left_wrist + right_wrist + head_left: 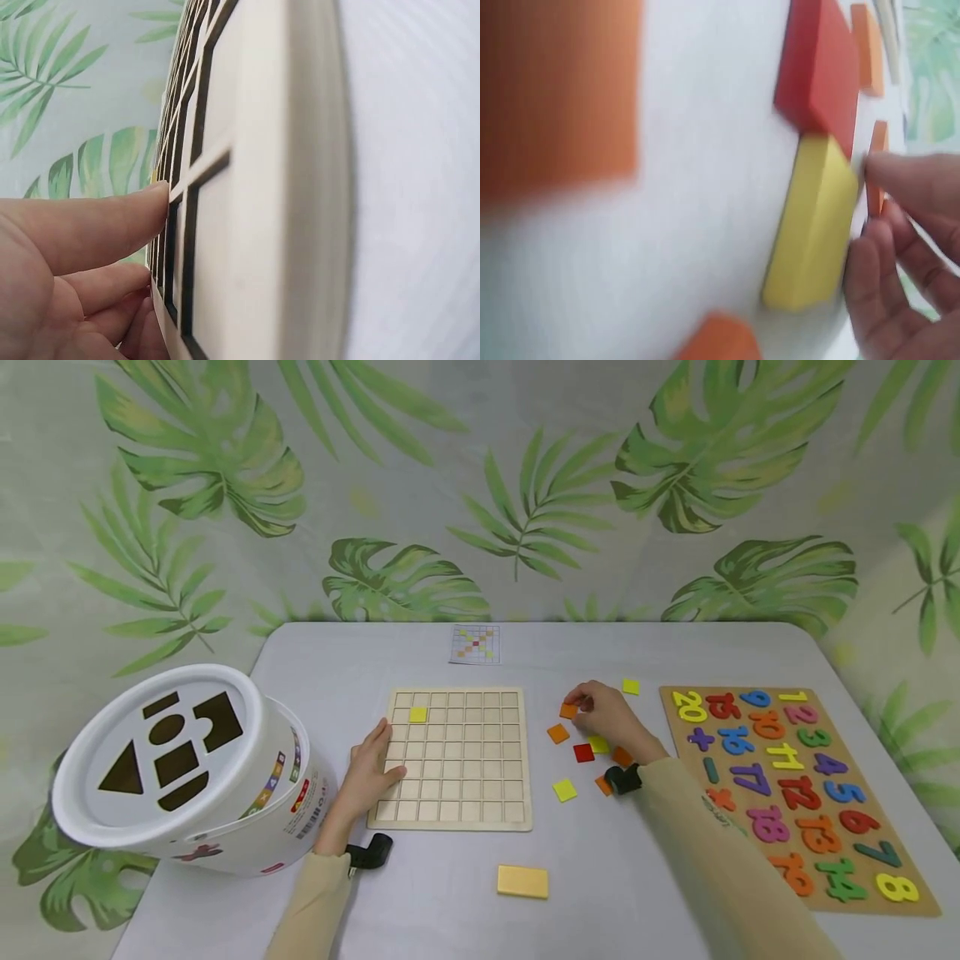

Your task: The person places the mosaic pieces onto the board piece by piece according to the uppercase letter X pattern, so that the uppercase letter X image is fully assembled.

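The right hand point(611, 714) pinches an orange tile point(568, 711) among the loose tiles right of the grid board point(455, 757); the left hand point(375, 764) rests flat-fingered on the board's edge; I'd lift the tile straight up and keep that board pinned to the bench point(645, 893).

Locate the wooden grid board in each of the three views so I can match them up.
Head: the wooden grid board lies at table centre, the left hand resting on its left edge.
Left wrist: the board fills the middle of the frame, seen edge-on, fingers touching it.
Right wrist: not in view; only loose coloured tiles and the right hand.
Shared landmark: the leaf-print backdrop, seen at an edge of each wrist view.
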{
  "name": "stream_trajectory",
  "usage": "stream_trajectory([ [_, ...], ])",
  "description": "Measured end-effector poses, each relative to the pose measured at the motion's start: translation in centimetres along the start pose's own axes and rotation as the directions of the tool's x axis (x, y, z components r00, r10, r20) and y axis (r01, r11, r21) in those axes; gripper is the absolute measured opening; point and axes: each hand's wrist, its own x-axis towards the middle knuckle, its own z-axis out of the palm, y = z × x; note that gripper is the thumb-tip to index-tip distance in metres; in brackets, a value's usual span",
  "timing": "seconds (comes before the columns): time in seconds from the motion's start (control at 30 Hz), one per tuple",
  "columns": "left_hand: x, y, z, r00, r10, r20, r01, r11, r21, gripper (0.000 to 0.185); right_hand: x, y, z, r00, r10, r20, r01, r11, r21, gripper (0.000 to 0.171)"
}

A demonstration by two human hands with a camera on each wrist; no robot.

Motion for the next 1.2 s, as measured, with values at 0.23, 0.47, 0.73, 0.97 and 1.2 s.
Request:
stream_trajectory([
  [0.23, 0.0, 0.1, 0.0, 1.0, -0.003, -0.004, 0.003, 1.0, 0.005, 0.072, 0.7, -1.0, 0.1, 1.0, -0.019, 0.02, 0.018, 0.998, 0.057, 0.025],
  [0.47, 0.1, -0.1, 0.0, 1.0, -0.007, 0.0, 0.007, 1.0, 0.02, 0.073, 1.9, -4.4, 2.5, 0.988, -0.14, 0.06, 0.131, 0.982, 0.14, 0.024],
  [0.73, 0.1, -0.2, 0.1, 1.0, -0.014, 0.003, 0.014, 1.0, 0.005, 0.073, 3.4, -7.3, 5.7, 0.969, -0.224, 0.107, 0.22, 0.974, 0.052, 0.02],
  [0.97, 0.1, -0.2, 0.0, 1.0, -0.006, 0.001, 0.006, 1.0, 0.028, 0.074, 3.8, -8.6, 6.2, 0.956, -0.248, 0.156, 0.259, 0.965, -0.053, 0.021],
  [1.2, 0.1, -0.2, 0.1, 1.0, -0.006, -0.001, 0.006, 1.0, 0.015, 0.073, 3.2, -7.8, 4.9, 0.972, -0.197, 0.132, 0.189, 0.98, 0.066, 0.022],
])
